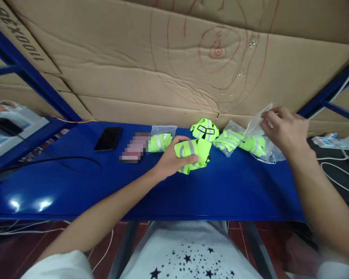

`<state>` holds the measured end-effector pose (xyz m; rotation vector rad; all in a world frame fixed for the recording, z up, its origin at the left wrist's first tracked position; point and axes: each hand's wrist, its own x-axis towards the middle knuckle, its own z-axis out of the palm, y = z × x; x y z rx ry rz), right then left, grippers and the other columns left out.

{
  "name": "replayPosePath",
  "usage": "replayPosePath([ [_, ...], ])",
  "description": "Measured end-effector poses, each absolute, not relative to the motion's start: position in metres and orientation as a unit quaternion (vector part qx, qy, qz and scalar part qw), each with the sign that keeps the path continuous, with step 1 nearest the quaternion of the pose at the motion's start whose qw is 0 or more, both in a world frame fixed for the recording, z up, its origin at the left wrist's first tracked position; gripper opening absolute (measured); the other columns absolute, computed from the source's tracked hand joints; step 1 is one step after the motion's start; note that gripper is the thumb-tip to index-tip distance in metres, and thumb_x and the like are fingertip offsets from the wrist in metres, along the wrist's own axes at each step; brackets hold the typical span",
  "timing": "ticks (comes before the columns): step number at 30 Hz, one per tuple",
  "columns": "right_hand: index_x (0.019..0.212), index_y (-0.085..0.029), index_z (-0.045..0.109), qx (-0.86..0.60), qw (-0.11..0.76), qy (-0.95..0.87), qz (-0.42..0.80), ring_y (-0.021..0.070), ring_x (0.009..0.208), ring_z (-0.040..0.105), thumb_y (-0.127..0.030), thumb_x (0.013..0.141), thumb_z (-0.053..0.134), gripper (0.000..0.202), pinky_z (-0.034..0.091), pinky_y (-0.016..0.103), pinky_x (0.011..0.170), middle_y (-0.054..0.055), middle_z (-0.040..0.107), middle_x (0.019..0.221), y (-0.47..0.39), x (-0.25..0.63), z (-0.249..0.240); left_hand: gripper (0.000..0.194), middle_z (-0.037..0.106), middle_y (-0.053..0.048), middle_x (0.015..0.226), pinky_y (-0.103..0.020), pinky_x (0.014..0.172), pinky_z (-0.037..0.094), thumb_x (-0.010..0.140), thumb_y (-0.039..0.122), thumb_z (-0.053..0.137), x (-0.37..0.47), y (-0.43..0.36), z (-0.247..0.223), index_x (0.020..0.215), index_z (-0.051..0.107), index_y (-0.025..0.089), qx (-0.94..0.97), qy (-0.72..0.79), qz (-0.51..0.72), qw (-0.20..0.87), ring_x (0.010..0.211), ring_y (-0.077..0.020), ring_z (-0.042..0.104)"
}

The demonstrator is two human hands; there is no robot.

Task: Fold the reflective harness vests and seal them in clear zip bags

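My left hand (173, 157) is wrapped round a bundled neon-yellow reflective strap (193, 151) with grey stripes, held over the middle of the table. At the right, my right hand (285, 124) pinches a clear plastic bag (258, 120) by its edge, raised above the other packs. Behind the held bundle lies a loose neon strap with a black buckle (206, 130). Beside it are a bagged neon strap (229, 140) and another neon strap pack (254, 145), below my right hand. One more bagged strap (160, 142) lies left of my left hand.
A dark phone (108, 138) and a pixelated pink item (136, 147) lie on the blue table (221, 193) to the left. A cardboard panel (119, 58) with red drawn rings stands behind. Black cable (61, 159) crosses the left side; white cables (337, 162) lie right.
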<state>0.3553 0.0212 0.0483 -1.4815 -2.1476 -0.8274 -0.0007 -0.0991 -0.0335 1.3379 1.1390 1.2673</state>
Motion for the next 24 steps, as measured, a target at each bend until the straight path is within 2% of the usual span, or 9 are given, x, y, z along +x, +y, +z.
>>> replayPosePath([
  [2, 0.112, -0.016, 0.074, -0.414, 0.236, -0.844, -0.248, 0.0221, 0.099, 0.069, -0.033, 0.104, 0.054, 0.027, 0.041, 0.034, 0.072, 0.015, 0.073, 0.123, -0.005, 0.318, 0.038, 0.072, 0.064, 0.001, 0.094, -0.026, 0.068, 0.054, 0.064, 0.044, 0.094, -0.001, -0.102, -0.03, 0.119, 0.053, 0.023, 0.529, 0.441, 0.522, 0.503, 0.079, -0.0156, 0.064],
  [4, 0.108, -0.019, 0.07, -0.29, 0.291, -0.907, -0.094, 0.0218, 0.104, 0.071, -0.025, 0.102, 0.055, 0.017, 0.053, 0.034, 0.086, 0.01, 0.074, 0.115, -0.027, 0.282, 0.02, 0.076, 0.063, 0.002, 0.095, -0.026, 0.066, 0.053, 0.063, 0.043, 0.095, -0.001, -0.102, -0.032, 0.121, 0.048, 0.024, 0.532, 0.431, 0.512, 0.518, 0.078, -0.0148, 0.063],
  [6, 0.109, -0.021, 0.068, -0.24, 0.304, -0.921, 0.03, 0.0229, 0.109, 0.071, -0.024, 0.099, 0.06, 0.013, 0.056, 0.037, 0.096, 0.01, 0.073, 0.116, -0.039, 0.254, -0.003, 0.083, 0.06, 0.003, 0.095, -0.025, 0.064, 0.051, 0.061, 0.041, 0.096, -0.003, -0.1, -0.037, 0.123, 0.043, 0.026, 0.548, 0.439, 0.49, 0.516, 0.076, -0.0137, 0.061],
  [11, 0.11, -0.022, 0.069, -0.292, 0.358, -0.866, 0.19, 0.0209, 0.09, 0.074, -0.024, 0.095, 0.065, 0.016, 0.061, 0.036, 0.083, 0.008, 0.076, 0.105, -0.028, 0.239, -0.049, 0.078, 0.053, 0.004, 0.095, -0.025, 0.067, 0.047, 0.065, 0.04, 0.093, -0.012, -0.084, -0.056, 0.119, 0.039, 0.026, 0.609, 0.468, 0.429, 0.475, 0.077, -0.0123, 0.053],
  [16, 0.108, -0.021, 0.067, -0.341, 0.401, -0.814, 0.246, 0.019, 0.082, 0.074, -0.031, 0.094, 0.067, 0.017, 0.062, 0.034, 0.076, 0.005, 0.076, 0.093, -0.018, 0.239, -0.074, 0.071, 0.051, -0.003, 0.116, -0.033, 0.087, 0.05, 0.062, 0.031, 0.091, -0.012, -0.076, -0.072, 0.117, 0.046, 0.023, 0.672, 0.471, 0.413, 0.395, 0.097, -0.0178, 0.056],
  [20, 0.102, -0.022, 0.067, -0.368, 0.451, -0.761, 0.285, 0.0187, 0.083, 0.074, -0.033, 0.093, 0.067, 0.015, 0.062, 0.035, 0.079, 0.005, 0.076, 0.094, -0.026, 0.226, -0.088, 0.088, 0.059, -0.004, 0.115, -0.034, 0.083, 0.053, 0.058, 0.032, 0.095, -0.002, -0.08, -0.078, 0.13, 0.044, 0.023, 0.59, 0.489, 0.446, 0.463, 0.094, -0.019, 0.061],
  [24, 0.1, -0.022, 0.065, -0.378, 0.5, -0.711, 0.319, 0.018, 0.086, 0.073, -0.035, 0.092, 0.068, 0.015, 0.06, 0.033, 0.077, 0.005, 0.076, 0.096, -0.031, 0.22, -0.09, 0.084, 0.066, -0.004, 0.108, -0.034, 0.082, 0.056, 0.052, 0.034, 0.1, 0.005, -0.083, -0.076, 0.122, 0.055, 0.019, 0.471, 0.482, 0.467, 0.573, 0.094, -0.0197, 0.064],
])
